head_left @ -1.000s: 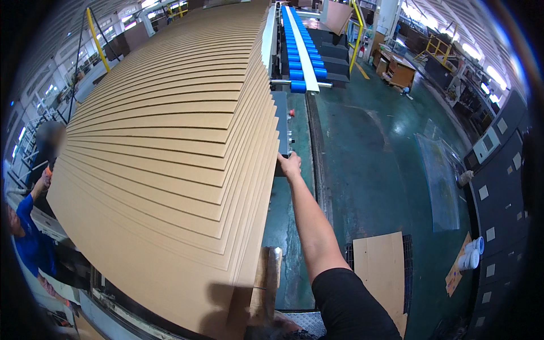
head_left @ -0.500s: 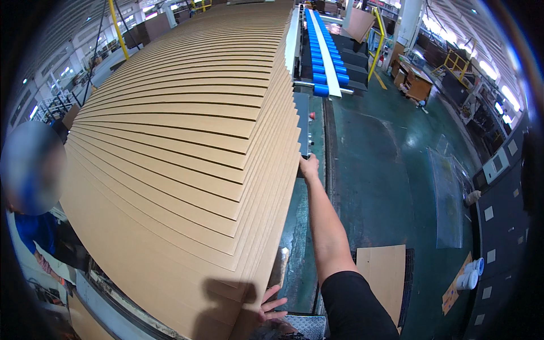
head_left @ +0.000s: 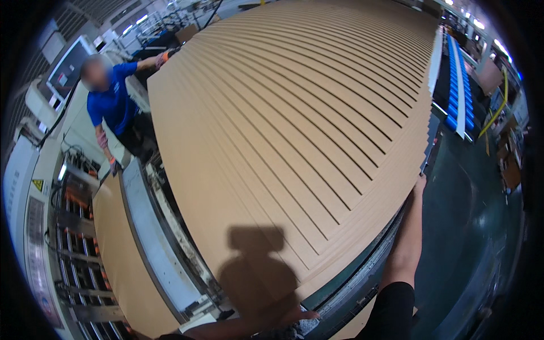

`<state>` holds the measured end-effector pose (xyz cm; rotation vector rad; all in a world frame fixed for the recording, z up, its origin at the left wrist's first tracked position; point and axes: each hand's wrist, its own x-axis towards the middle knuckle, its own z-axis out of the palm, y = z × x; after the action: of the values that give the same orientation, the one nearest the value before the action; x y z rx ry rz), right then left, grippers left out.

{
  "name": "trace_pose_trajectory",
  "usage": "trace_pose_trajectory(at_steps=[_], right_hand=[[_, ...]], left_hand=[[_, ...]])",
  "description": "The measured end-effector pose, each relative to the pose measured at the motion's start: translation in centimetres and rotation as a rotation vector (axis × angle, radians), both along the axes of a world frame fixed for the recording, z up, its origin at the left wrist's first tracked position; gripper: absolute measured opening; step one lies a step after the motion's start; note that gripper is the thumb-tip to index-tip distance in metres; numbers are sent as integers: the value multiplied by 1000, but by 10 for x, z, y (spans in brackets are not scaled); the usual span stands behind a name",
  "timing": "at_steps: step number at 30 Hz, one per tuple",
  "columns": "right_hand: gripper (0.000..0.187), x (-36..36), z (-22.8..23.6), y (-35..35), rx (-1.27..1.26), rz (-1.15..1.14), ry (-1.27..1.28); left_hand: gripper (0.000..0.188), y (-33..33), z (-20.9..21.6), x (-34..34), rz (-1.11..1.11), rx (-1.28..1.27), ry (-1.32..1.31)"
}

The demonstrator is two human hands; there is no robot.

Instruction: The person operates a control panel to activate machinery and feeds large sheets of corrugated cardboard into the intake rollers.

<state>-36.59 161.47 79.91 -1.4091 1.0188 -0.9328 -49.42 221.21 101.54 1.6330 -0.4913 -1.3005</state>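
Note:
Overlapping brown cardboard sheets [head_left: 238, 153] lie fanned out in front of me, their staggered edges running away toward the far right. My right arm reaches along the right side of the sheets. My right hand [head_left: 420, 184] is at their side edge, close to a grey box [head_left: 432, 136]; its fingers are mostly hidden, so their grip does not show. Low in the picture, my left hand [head_left: 297, 315] is by the sheets' near corner, in shadow, with its fingers stretched to the right and nothing visible in it.
At the left, a person in a blue shirt [head_left: 116, 102] wears gloves, one hand on the sheets' far left corner, the other on a separate cardboard sheet [head_left: 122, 255] beside a roller machine [head_left: 85, 260]. A blue roller conveyor [head_left: 453, 85] stands far right, above green floor [head_left: 453, 198].
My view has swung left, so the sheets and conveyor sit further right. The co-worker shows more fully, with an arm stretched to the sheets. My left forearm now shows along the lower edge.

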Motion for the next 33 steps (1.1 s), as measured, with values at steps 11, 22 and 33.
trace_pose_trajectory(at_steps=[11, 22, 33], right_hand=[[38, 11, -33, -34, -43, 155, 78], [31, -4, 1, -60, -251, 426, 84], [43, 19, 28, -21, 73, 362, 44]], left_hand=[[67, -18, -46, -55, 420, -486, 92], [52, -35, -23, -48, 556, -433, 397], [81, -52, 35, -24, 490, -171, 440]])
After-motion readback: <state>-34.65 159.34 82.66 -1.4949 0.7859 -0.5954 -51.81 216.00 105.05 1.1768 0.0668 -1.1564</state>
